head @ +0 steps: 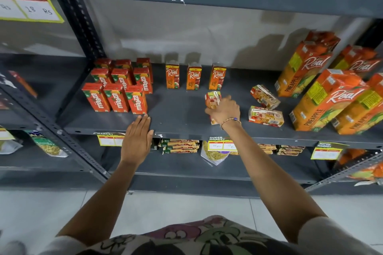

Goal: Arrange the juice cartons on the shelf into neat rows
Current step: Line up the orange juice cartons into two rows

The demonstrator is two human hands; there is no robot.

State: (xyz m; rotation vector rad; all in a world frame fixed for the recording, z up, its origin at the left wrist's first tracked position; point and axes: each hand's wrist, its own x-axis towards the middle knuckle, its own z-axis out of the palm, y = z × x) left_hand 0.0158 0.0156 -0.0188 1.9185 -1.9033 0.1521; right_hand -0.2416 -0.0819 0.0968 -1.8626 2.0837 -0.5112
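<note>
At the left of the dark grey metal shelf (178, 109) the red Maaza mango cartons (118, 86) already stand upright in three tidy rows, three to a row. Just in front of the front-right one, the left hand (136, 140) lies flat and open on the shelf's front edge, fingers together, holding nothing; its fingertips come just beside that carton's base, though contact cannot be told.

Further right, three small orange Real apple cartons (194, 77) stand upright in a spaced row near the back. The fourth small carton with a straw on its side (213, 100) is directly in front of the rightmost of that row, and the right hand (224, 109), a beaded bracelet (231, 122) at its wrist, is closed around its lower part from the near side. Its long axis runs roughly front to back, top end tilted away, so it is not yet standing. The move ahead probably turns on tipping it upright and setting it in line before the back row.

To the right, well within that same hand's reach, two more small straw-backed cartons (265, 105) lie flat on their sides, and beyond them the tall orange Real pineapple cartons (323, 97) lean at the shelf's right end
</note>
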